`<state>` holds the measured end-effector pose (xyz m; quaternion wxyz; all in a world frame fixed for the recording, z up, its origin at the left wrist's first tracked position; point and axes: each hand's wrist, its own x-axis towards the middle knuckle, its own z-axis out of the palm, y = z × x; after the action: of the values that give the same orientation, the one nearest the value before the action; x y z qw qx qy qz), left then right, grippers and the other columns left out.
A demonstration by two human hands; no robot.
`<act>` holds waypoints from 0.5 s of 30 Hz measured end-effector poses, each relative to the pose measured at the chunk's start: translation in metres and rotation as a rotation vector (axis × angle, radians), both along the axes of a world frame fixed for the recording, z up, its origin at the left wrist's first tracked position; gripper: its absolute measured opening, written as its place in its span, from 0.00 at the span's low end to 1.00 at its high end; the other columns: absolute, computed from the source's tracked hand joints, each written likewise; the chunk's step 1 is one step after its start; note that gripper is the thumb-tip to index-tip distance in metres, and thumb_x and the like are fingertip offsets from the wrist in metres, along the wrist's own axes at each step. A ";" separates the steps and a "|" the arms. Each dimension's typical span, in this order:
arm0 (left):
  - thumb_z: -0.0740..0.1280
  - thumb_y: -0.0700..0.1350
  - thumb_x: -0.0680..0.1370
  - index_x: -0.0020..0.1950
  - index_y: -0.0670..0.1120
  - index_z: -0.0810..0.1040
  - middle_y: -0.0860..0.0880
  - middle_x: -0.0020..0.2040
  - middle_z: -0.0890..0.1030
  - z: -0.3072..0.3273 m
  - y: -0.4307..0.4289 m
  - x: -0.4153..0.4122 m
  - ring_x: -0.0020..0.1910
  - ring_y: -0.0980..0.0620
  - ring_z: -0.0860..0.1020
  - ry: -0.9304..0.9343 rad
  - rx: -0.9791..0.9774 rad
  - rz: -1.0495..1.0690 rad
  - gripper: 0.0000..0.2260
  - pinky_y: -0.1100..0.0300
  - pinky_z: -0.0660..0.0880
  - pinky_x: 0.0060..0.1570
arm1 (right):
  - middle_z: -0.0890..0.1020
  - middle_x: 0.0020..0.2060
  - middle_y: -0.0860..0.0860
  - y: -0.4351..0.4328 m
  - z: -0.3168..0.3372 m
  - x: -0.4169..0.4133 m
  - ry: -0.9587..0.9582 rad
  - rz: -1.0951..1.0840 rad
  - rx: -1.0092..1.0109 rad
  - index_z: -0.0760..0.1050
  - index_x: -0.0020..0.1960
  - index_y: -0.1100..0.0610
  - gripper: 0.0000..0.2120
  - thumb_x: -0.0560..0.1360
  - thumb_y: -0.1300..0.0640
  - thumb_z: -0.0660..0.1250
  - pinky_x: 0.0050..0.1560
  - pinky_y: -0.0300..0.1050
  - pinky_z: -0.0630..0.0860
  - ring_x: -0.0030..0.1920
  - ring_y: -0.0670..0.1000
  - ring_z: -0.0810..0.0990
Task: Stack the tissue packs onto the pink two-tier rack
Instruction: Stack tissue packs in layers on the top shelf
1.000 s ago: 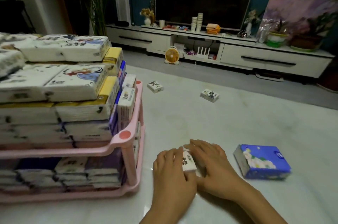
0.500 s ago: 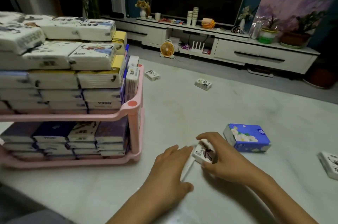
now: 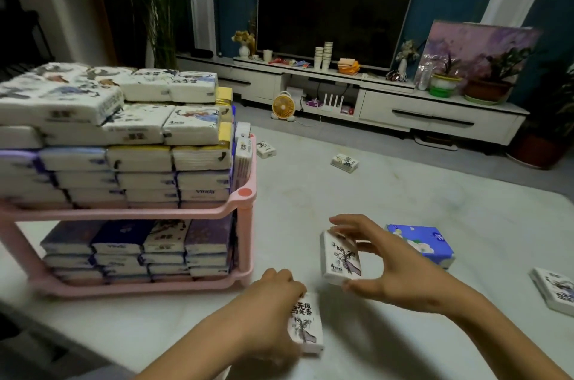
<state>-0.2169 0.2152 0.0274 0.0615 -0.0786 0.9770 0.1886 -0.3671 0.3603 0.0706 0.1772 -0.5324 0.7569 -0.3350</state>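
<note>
The fingers (image 3: 352,222) of the right hand (image 3: 400,271) are arching over the top edge of a small white pack (image 3: 341,258) while the thumb is pressing from below, pinching it upright and clear of the pale surface (image 3: 388,193). The left hand (image 3: 268,302) is curling round a second white pack (image 3: 306,325), probably not yet lifted, though the hand is hiding its near edge. Both packs are sitting just right of the pink rack (image 3: 240,213), whose two tiers are already carrying full stacks. Loose packs are waiting: a blue pack (image 3: 425,244) just behind the right hand, another white pack (image 3: 556,289) at the right edge, and two distant packs (image 3: 344,161).
</note>
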 end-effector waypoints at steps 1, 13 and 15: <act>0.69 0.58 0.67 0.65 0.52 0.67 0.54 0.58 0.67 0.006 0.000 0.010 0.60 0.56 0.65 0.062 0.021 0.023 0.29 0.55 0.68 0.61 | 0.71 0.60 0.36 0.001 0.012 0.006 0.033 0.014 -0.035 0.64 0.63 0.39 0.33 0.65 0.58 0.74 0.60 0.28 0.67 0.61 0.34 0.70; 0.64 0.63 0.65 0.61 0.62 0.68 0.71 0.56 0.69 0.174 -0.072 0.119 0.57 0.68 0.68 0.944 -0.323 0.258 0.25 0.70 0.67 0.51 | 0.74 0.58 0.33 -0.067 0.138 0.054 0.308 0.154 -0.355 0.67 0.59 0.35 0.26 0.63 0.41 0.70 0.61 0.37 0.70 0.62 0.37 0.71; 0.61 0.65 0.65 0.62 0.60 0.68 0.73 0.55 0.64 0.183 -0.087 0.109 0.58 0.66 0.64 0.852 -0.341 0.259 0.27 0.75 0.63 0.54 | 0.73 0.59 0.33 -0.086 0.143 0.054 0.322 0.152 -0.354 0.67 0.58 0.37 0.23 0.65 0.45 0.71 0.61 0.37 0.69 0.62 0.36 0.69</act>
<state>-0.1075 0.1285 0.2101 -0.3825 -0.1243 0.9143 0.0469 -0.3126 0.2744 0.2132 -0.0167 -0.6570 0.6628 -0.3588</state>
